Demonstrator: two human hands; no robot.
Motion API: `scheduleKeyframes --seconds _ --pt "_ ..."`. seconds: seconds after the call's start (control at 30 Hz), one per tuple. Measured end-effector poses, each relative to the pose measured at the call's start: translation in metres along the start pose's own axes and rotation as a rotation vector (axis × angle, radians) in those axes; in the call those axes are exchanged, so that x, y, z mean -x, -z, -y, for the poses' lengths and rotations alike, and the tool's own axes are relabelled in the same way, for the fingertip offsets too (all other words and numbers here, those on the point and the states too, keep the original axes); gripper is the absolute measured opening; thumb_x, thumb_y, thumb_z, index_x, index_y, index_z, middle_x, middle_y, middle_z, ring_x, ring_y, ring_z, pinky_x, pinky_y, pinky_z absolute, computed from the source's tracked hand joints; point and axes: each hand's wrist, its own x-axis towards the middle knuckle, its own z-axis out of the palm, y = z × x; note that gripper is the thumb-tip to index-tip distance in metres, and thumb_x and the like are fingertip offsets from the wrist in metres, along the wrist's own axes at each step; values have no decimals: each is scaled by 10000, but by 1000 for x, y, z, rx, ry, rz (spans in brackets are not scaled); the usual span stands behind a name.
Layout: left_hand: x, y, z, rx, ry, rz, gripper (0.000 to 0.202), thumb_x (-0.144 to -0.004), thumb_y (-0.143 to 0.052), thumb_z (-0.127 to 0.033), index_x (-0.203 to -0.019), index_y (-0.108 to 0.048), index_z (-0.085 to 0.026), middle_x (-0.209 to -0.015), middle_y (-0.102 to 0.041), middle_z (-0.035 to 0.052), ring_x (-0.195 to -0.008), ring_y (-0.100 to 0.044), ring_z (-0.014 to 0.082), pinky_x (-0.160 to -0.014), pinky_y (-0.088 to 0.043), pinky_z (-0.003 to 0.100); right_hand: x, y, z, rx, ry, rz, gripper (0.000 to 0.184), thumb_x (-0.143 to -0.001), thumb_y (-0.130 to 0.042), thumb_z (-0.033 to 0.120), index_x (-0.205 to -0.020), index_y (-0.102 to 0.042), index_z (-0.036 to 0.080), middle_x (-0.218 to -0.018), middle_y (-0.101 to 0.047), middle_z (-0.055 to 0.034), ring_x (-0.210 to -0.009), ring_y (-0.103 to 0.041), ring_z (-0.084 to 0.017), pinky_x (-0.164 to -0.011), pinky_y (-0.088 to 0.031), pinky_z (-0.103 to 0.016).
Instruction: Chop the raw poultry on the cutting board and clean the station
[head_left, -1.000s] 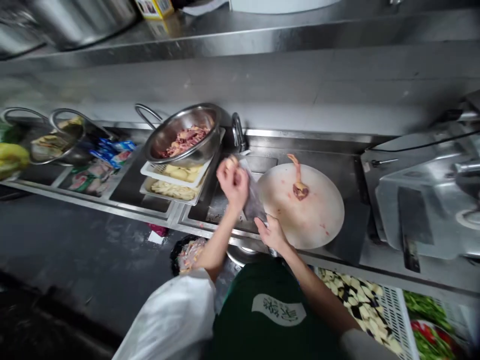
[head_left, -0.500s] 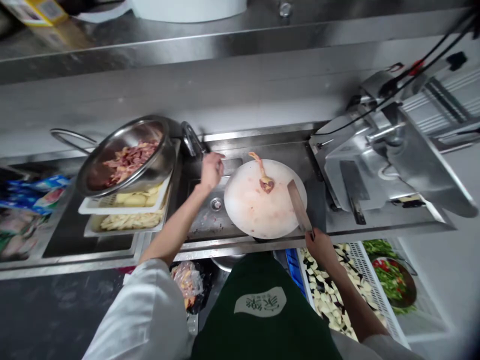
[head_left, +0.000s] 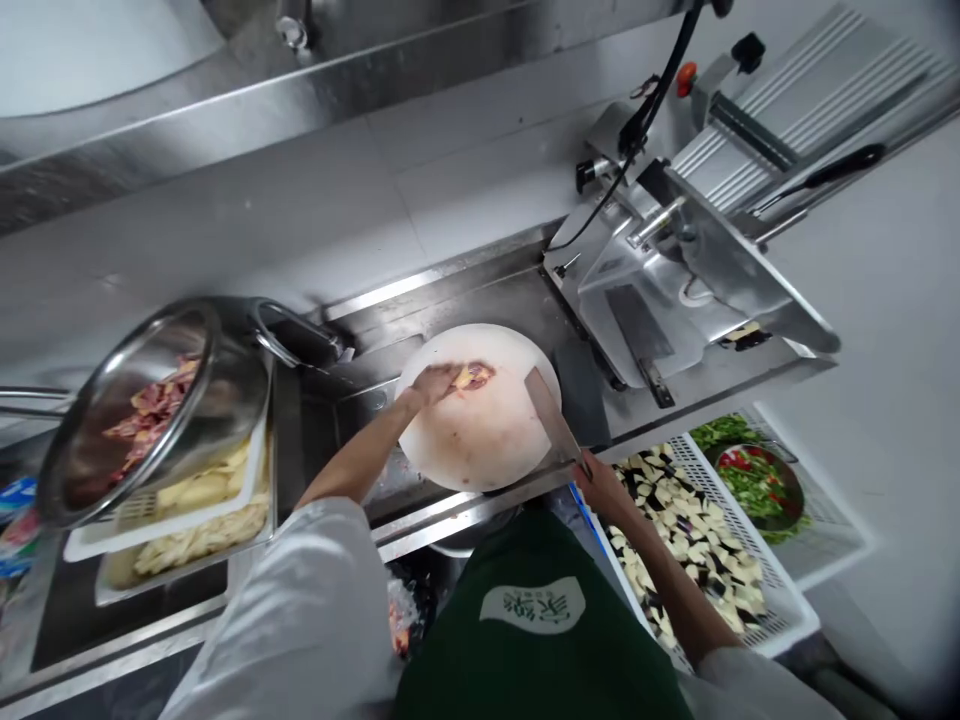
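A round white chopping board lies over the sink. On its upper part is a raw chicken leg with the foot end toward the left. My left hand is closed round that foot end, hiding it, while the meaty end shows past my fingers. My right hand grips the handle of a cleaver at the board's right edge. The blade points up and left, resting on or just over the board; I cannot tell which.
At left a steel bowl of cut meat tilts on white trays of peeled and sliced pale food. A slicing machine stands at right with a second cleaver on it. Below are a crate of cut eggplant and a bowl of greens.
My left hand has moved right from above the sink onto the board and taken hold of the chicken leg. The cleaver stays in my right hand. The view has turned and shifted right.
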Motion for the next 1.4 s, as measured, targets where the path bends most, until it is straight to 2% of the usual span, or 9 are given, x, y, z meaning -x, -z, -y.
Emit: scheduleKeyframes --seconds 0.17,0.3,0.37,0.53,0.63,0.73,0.97,1.23,1.4 --pt "85 -25 0 15 411 31 292 -977 -523 -207 -1230 -662 -169 -1152 -749 195 -998 -731 317 -856 -548 409 -19 4 -4 -20 115 12 448 -924 -522 287 -1342 -652 191 -1126 -786 -139 -1087 -725 -312 -940 -546 -410" --pt "138 -39 -15 103 467 -287 247 -988 -505 -188 -1163 -678 -197 -1005 -774 143 -891 -736 286 -769 -517 359 -30 4 2 -27 155 -4 491 -943 -500 297 -1397 -634 166 -1178 -780 -153 -1113 -721 -308 -970 -552 -410" --pt "162 -53 -35 176 484 -393 241 -1016 -506 -259 -1181 -674 -207 -948 -773 123 -856 -735 277 -748 -500 344 -34 3 7 26 135 -13 470 -971 -462 314 -1368 -643 139 -1157 -781 -169 -1066 -733 -303 -946 -548 -387" --pt "206 -115 -105 382 574 -291 370 -1093 -370 -386 -1204 -632 -148 -891 -763 147 -851 -745 292 -730 -480 329 -38 -12 34 93 192 -46 441 -1028 -406 373 -1291 -670 137 -1048 -780 -161 -945 -743 -280 -846 -535 -334" --pt "216 -148 -140 450 663 -285 454 -1116 -241 -391 -1148 -621 -144 -927 -763 180 -846 -742 298 -725 -476 338 -36 -37 59 68 209 8 435 -1050 -380 367 -1285 -663 135 -933 -773 -136 -852 -740 -263 -782 -529 -317" --pt "215 -164 -159 529 714 -316 514 -1116 -184 -437 -1106 -614 -156 -902 -752 185 -818 -732 302 -718 -485 351 -30 -70 84 49 193 17 452 -1061 -358 350 -1343 -628 121 -960 -778 -149 -865 -744 -272 -780 -536 -324" --pt "204 -173 -165 667 713 -460 581 -1096 -176 -507 -1057 -634 -151 -869 -742 198 -800 -723 309 -734 -508 375 -28 -132 117 -59 331 -80 503 -1081 -307 381 -1428 -578 137 -1088 -785 -160 -972 -748 -278 -803 -550 -317" --pt "198 -174 -158 789 685 -541 659 -1073 -185 -621 -938 -641 -164 -769 -715 167 -721 -703 286 -689 -500 362 -15 -152 91 55 286 -26 496 -1066 -323 328 -1418 -589 101 -1115 -775 -183 -937 -739 -285 -827 -548 -351" --pt "204 -177 -166 776 661 -464 613 -1094 -189 -549 -1027 -648 -149 -839 -745 183 -776 -727 300 -704 -522 375 -6 -151 89 94 261 -12 459 -1068 -342 311 -1388 -597 104 -1015 -767 -165 -876 -721 -283 -774 -519 -349"
